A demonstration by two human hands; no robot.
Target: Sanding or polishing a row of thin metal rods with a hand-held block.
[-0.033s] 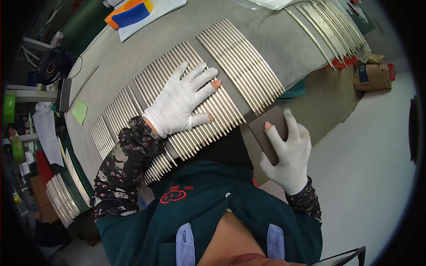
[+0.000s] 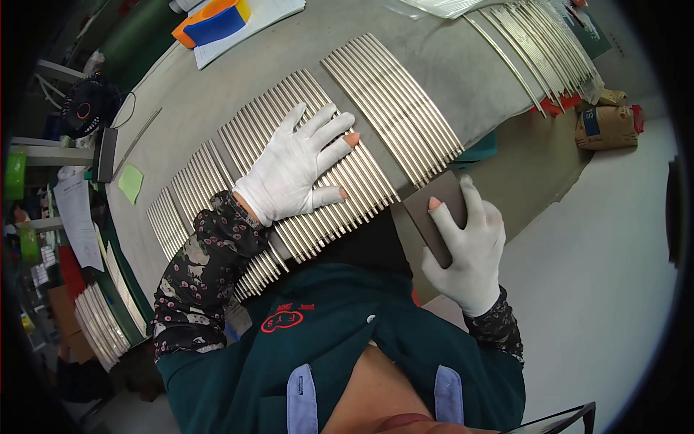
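My left hand (image 2: 289, 170), in a white glove with bare thumb and index fingertips, lies flat and open, fingers spread. Under it is a row of shiny metal rods (image 2: 358, 173) laid side by side, whose ends reach the near table edge. Further right, past a narrow gap, lies another group of metal rods (image 2: 390, 108). My right hand (image 2: 470, 246), gloved likewise, is closed on a flat grey-brown rectangular block (image 2: 426, 213). The block is held off the table's near edge, close to the rod ends; the palm side of the grip is hidden.
More metal rods (image 2: 199, 177) lie left of my left hand on the grey table (image 2: 177, 94). At the back are an orange and blue object (image 2: 213, 25) on papers and a heap of rods (image 2: 538, 50). A green note (image 2: 130, 183) and black fan (image 2: 83, 105) are at left.
My right hand and the block have shifted very slightly left and away from me. My left hand stays in place on the rods.
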